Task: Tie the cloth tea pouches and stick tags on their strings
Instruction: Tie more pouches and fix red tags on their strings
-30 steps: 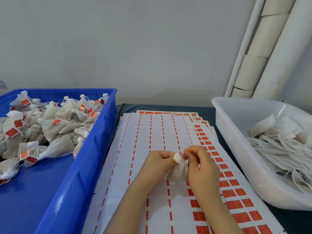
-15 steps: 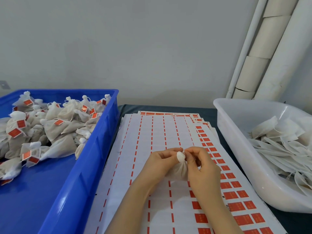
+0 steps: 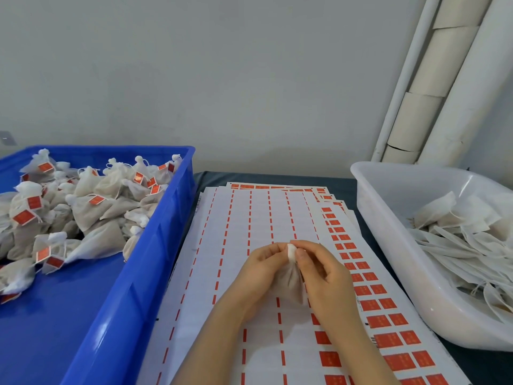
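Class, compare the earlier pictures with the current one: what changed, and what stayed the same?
The left hand and right hand nudged the pouch slightly farther from the person; nothing grasped or released. Both still pinch its neck; blue bin, white tub, sticker sheets unchanged.

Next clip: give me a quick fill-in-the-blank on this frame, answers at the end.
1. The tagged pouches lie in the ____ bin.
2. The flat pouches lie in the ____ tub.
3. The left hand and right hand grip one ____ above the sheets.
Missing: blue; white; pouch.
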Available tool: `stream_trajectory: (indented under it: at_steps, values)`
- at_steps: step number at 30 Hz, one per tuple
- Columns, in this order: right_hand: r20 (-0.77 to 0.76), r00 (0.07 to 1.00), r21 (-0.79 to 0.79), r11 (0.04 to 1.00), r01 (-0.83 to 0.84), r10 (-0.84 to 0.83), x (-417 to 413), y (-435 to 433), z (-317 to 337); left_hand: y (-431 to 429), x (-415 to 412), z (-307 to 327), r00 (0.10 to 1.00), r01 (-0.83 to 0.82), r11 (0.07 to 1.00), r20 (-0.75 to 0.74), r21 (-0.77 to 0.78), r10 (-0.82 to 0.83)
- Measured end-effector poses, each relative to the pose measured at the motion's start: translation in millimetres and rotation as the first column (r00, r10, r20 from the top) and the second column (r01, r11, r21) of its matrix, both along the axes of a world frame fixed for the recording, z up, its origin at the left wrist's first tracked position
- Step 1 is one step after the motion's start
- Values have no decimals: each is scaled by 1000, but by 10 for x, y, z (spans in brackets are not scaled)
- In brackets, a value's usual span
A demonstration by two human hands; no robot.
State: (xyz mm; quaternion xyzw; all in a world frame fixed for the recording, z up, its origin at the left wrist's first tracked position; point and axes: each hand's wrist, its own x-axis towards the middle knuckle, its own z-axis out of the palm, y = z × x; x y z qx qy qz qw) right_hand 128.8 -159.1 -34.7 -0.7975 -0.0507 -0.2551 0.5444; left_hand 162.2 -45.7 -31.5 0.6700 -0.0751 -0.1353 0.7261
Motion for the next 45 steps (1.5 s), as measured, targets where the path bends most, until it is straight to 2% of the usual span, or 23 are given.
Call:
stream_trajectory:
  at_steps: [12,21,26,33,37,41,45]
  values:
    - [-75,997,46,998,35,-31,16,-42,7,-41,-41,32,981,-123,992,151,-21,125]
    - [-221,974,239,971,-2,56,50,-92,31,-37,-35,29,949,-142,990,282,-10,139]
    - [-282,951,283,958,-45,128,52,-171,-16,-27,-19,23,950,-168,986,269,17,157]
    - [-256,965,191,982,-9,59,68,-178,-26,-43,-8,61,964,-199,980,181,-9,197]
    - [-273,959,265,964,-4,79,56,-147,-10,-38,-27,55,958,-186,982,216,-36,189]
    - [-295,953,229,973,6,63,45,-146,21,-30,-23,44,945,-193,981,266,-17,191]
    - [-348,931,380,924,34,108,80,-123,47,-42,-23,25,923,-223,975,321,-6,213]
